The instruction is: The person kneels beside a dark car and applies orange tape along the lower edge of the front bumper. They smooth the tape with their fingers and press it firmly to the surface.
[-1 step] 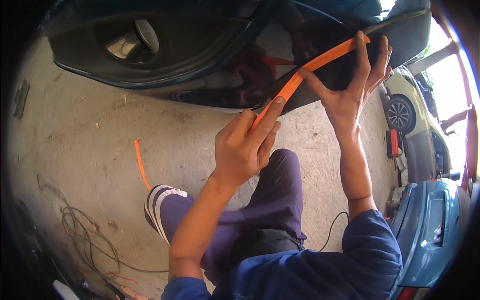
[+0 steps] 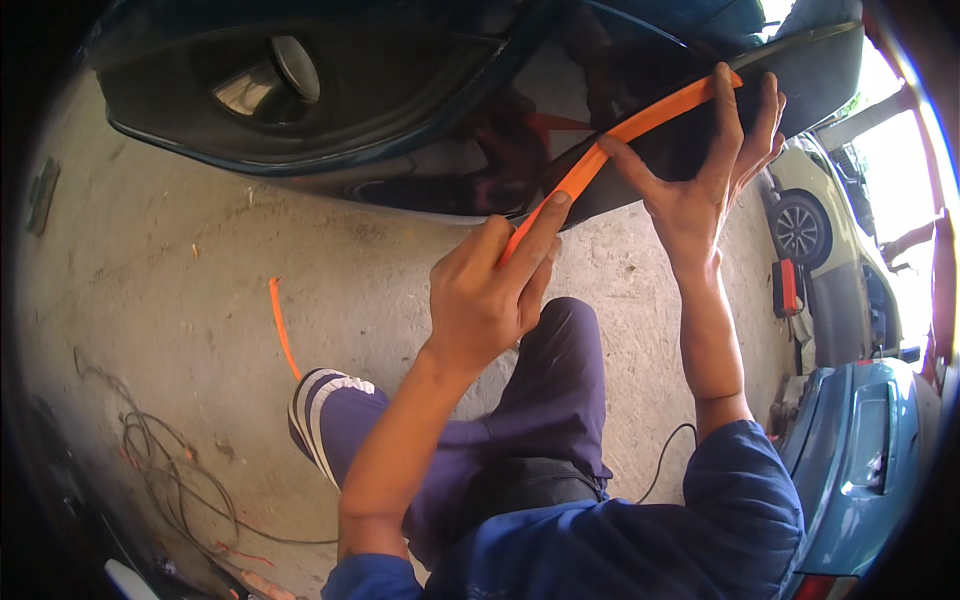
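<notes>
A thin, bendable orange strip [image 2: 665, 113] runs in a gentle curve along the lower edge of a dark, glossy car bumper [image 2: 430, 185]. Its lower end lies in my left hand [image 2: 485, 290], closed round it with the index finger stretched along the strip. Higher up, my right hand [image 2: 700, 185] has its fingers spread. Its thumb and index fingertip press on the strip against the bumper, while the other fingertips rest near the bumper's dark lower part.
Another orange length [image 2: 281, 325] shows on the concrete floor [image 2: 230, 240], partly hidden by my knee. Tangled cable [image 2: 165, 470] lies at lower left. To the right are a blue car body part [image 2: 850, 440], a pale car [image 2: 850, 230] and a red-and-black case [image 2: 787, 288].
</notes>
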Available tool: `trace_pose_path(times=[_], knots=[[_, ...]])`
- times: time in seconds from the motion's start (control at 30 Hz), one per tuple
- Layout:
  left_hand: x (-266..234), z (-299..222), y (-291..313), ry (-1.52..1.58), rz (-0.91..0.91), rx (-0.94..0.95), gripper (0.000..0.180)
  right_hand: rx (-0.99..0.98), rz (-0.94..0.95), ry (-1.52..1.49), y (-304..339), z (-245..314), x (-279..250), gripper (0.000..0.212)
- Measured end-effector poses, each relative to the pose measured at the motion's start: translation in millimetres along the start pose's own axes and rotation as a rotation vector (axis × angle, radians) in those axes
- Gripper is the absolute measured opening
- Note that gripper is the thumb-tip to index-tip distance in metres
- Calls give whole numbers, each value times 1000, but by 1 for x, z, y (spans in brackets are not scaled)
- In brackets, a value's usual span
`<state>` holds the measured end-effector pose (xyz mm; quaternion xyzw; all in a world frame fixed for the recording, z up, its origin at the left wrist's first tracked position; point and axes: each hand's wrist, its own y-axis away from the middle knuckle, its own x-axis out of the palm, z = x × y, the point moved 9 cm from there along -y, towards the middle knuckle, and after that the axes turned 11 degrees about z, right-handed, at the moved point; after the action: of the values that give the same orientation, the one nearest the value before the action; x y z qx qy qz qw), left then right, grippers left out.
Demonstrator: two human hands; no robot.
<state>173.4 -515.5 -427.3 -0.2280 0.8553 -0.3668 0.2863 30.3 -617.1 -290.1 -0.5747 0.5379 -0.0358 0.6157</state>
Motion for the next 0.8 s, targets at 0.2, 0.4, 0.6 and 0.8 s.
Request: trace_pose_path(times=[0.2, 0.4, 0.6, 0.8], knots=[[10, 20, -7, -67, 68, -74, 44, -4, -13, 5, -5, 0, 4, 123], [10, 26, -14, -33, 91, -153, 40, -18, -16, 5, -7, 0, 8, 126], [10, 27, -19, 15, 107, -191, 39, -22, -15, 3, -7, 0, 8, 127], [11, 27, -20, 14, 99, -199, 37, -13, -9, 4, -7, 0, 9, 127]])
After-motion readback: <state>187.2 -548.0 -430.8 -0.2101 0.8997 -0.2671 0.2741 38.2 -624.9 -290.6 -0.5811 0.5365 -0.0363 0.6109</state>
